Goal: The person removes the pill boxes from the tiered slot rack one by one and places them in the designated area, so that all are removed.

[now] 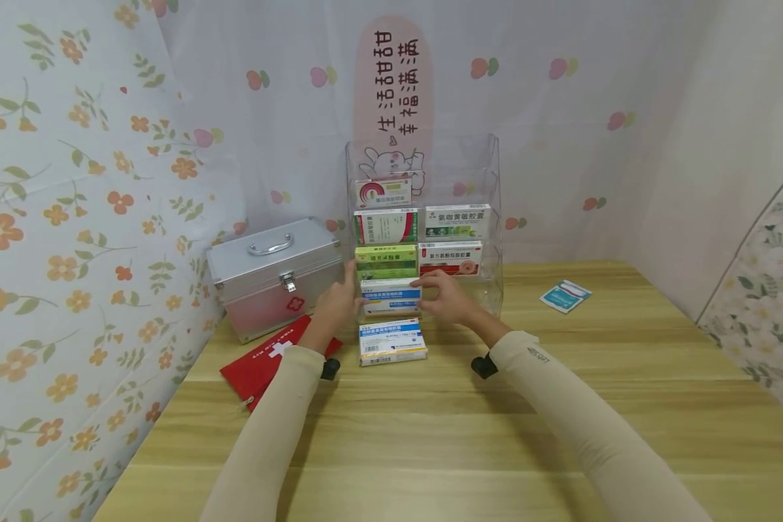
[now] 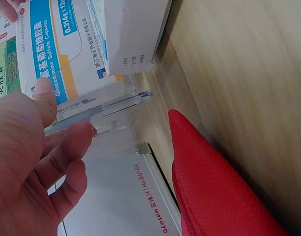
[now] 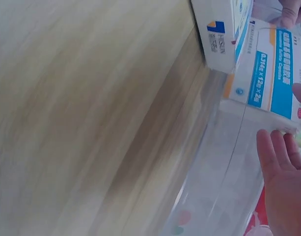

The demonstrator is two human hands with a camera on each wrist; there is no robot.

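Note:
A blue-and-white glucosamine capsule box [image 1: 391,293] stands upright in the lowest tier of the clear display rack [image 1: 496,170]. My left hand [image 1: 337,308] is at its left edge; in the left wrist view its thumb [image 2: 44,98] touches the front face, the other fingers loosely bent outside the rack. From the right, my right hand [image 1: 449,296] touches the box near its upper corner. Several of its fingers [image 3: 280,150] extend beside the rack in the right wrist view. A matching box [image 1: 391,341] sits on the table just before the rack.
Higher tiers hold a green box [image 1: 386,262], a red-and-white box [image 1: 450,259] and several others. A silver case [image 1: 274,272] stands left of the rack, with a red first-aid pouch [image 1: 261,362] before it. A teal-and-white packet [image 1: 565,296] lies at right.

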